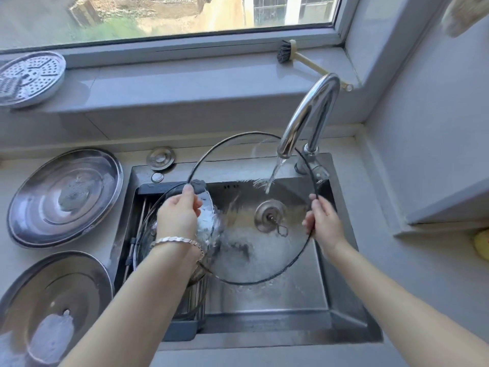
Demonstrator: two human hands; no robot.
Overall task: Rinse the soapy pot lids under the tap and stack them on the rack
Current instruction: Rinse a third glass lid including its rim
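The big glass lid (248,213) is up over the sink (344,300), right under the tap (309,115). The left hand (180,210) grips the rim at ten o'clock, with the fingers curled round it. The right hand (322,221) pinches the rim at three o'clock. I think two hands are used because the lid is wide, wet and slippery.

The lid is tipped, with its far edge up by the spout. The water (275,173) hits the glass near one o'clock. That way it can run down the whole lid and push the soap off. White foam (238,260) sits low on the glass, near six o'clock, so this lid does not look clean yet.

At nine o'clock in the sink is the rack (182,329). A second glass lid (144,242) is in it, under the left hand. It is close, so a rinsed lid only has a short trip and drips fall in the sink.

Two steel lids (66,197) lie on the counter (397,287), farther out at nine o'clock. They have soapy smears, so they seem to be waiting for their turn.
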